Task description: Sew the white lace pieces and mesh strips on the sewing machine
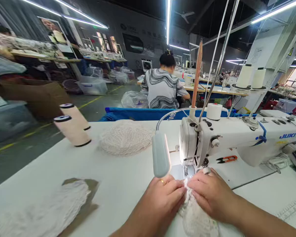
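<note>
White lace fabric [197, 215] lies between my two hands and runs up to the needle area of the white sewing machine [219, 131]. My left hand [160, 199] presses the lace's left edge with its fingers together, a ring on one finger. On the other side, my right hand [210, 192] pinches the lace close to the presser foot, and a pale band circles one of its fingers. A grey lamp head [160, 154] hangs just above my left hand.
Orange-handled snips [227, 159] lie under the machine arm. A lace pile [127, 137] sits behind, another white lace piece [51, 207] at the front left. Two thread cones [72, 130] stand at the table's left edge. A person [162, 85] sits beyond a blue cloth [143, 113].
</note>
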Demonstrator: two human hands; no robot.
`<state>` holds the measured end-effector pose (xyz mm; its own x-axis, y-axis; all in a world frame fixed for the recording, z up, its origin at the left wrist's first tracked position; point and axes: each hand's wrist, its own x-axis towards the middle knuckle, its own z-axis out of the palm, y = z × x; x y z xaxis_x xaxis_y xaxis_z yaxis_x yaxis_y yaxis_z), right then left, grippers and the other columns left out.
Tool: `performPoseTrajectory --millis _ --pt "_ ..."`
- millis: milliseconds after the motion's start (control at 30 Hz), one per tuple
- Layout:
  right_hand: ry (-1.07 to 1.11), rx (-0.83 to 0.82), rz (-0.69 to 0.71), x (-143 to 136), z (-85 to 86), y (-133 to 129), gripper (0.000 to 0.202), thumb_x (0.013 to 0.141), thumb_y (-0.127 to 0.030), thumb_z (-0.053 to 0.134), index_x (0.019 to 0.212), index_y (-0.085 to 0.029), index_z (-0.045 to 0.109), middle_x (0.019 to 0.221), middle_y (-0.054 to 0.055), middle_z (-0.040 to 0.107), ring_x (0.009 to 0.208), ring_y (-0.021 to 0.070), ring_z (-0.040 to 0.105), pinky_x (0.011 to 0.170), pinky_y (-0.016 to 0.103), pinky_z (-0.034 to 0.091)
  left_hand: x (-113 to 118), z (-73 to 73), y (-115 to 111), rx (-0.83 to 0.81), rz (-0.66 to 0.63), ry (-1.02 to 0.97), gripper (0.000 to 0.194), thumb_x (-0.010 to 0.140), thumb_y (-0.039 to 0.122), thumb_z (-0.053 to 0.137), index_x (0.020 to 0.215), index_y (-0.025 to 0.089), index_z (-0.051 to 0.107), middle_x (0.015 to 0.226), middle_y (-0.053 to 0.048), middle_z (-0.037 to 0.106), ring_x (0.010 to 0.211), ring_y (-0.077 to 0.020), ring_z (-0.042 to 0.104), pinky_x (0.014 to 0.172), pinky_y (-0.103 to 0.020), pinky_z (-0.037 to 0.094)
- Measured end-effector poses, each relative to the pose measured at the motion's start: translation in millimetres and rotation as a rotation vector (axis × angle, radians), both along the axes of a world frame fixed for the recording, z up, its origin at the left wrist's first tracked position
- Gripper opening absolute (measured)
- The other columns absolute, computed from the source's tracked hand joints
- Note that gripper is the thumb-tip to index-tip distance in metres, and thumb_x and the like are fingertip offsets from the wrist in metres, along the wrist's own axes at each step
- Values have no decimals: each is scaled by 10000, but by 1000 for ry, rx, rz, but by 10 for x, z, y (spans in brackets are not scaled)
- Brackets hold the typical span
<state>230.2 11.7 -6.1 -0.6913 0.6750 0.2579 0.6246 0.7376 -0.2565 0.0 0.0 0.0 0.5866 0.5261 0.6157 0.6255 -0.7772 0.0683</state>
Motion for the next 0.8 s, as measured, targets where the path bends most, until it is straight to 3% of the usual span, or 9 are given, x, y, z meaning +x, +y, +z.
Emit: performPoseTrajectory --millis 167,467,800 --pt "-28 49 28 -12 15 60 203 985 -136 600 1139 -239 682 1162 52 759 1026 252 623 893 388 426 -23 39 4 44 12 32 329 1051 85 428 909 200 702 817 1 760 726 -228 683 621 -373 465" --pt "-46 80 11 -10 16 138 328 918 -53 610 1170 -254 674 1179 41 772 1032 250 630 902 375 421 -25 -2 6 22 34 29 273 1046 104 465 920 193 690 894 -5 781 793 -219 691 693 -379 480" --pt "4 164 -50 -29 73 158 341 840 -16 624 1067 -255 710 1240 -38 784 888 227 576 830 354 414 -9 -69 66 44 53 43 218 1003 105 502 937 197 688 957 -24 803 829 -238 709 722 -386 494"
